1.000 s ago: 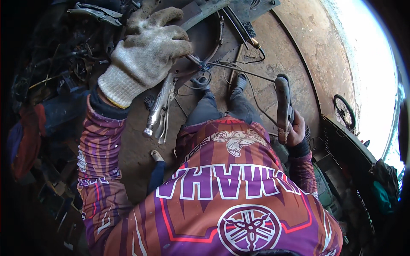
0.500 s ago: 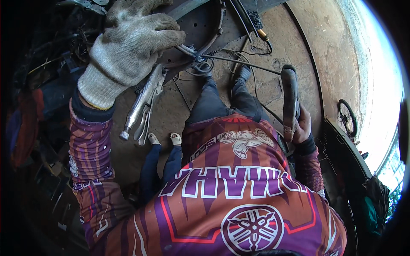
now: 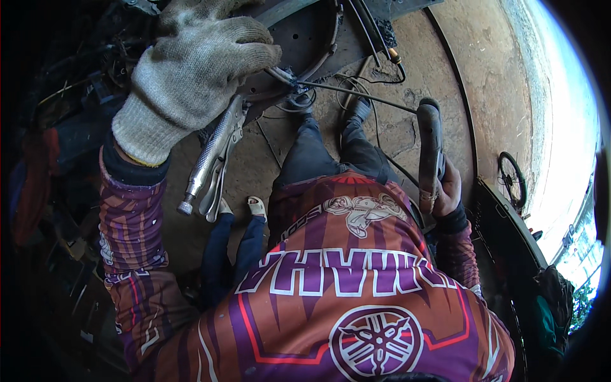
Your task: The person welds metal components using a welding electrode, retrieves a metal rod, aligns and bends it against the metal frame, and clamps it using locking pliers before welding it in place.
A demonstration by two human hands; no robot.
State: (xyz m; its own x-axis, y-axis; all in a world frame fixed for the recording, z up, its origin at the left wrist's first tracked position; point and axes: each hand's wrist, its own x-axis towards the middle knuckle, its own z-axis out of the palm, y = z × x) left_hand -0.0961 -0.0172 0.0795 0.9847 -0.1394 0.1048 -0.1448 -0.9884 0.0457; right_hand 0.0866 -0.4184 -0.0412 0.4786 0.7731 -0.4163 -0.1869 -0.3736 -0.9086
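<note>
My left hand (image 3: 194, 73), in a grey knitted glove, rests over the metalwork at the upper left. Its fingers curl down at the end of a short metal rod (image 3: 279, 75); the grip underneath is partly hidden. Silver locking pliers (image 3: 213, 153) hang just below the glove, jaws hidden by the work. Bare, my right hand (image 3: 450, 188) grips a dark welding electrode holder (image 3: 430, 137). From that holder a thin electrode (image 3: 359, 97) runs left, its tip at the joint where the short rod meets a curved metal rod (image 3: 323, 57).
A dark metal plate with holes (image 3: 296, 48) lies beneath the rods. Cables (image 3: 377, 121) loop over the concrete floor around my feet. A brass-collared torch-like tool (image 3: 394, 56) sits at the top. Another person's sandalled feet (image 3: 256, 205) stand at the lower left; a wheel (image 3: 514, 181) is at the right.
The view has shifted slightly. Both hands keep their places, with the electrode tip still at the joint; the other person's feet appear a little further left.
</note>
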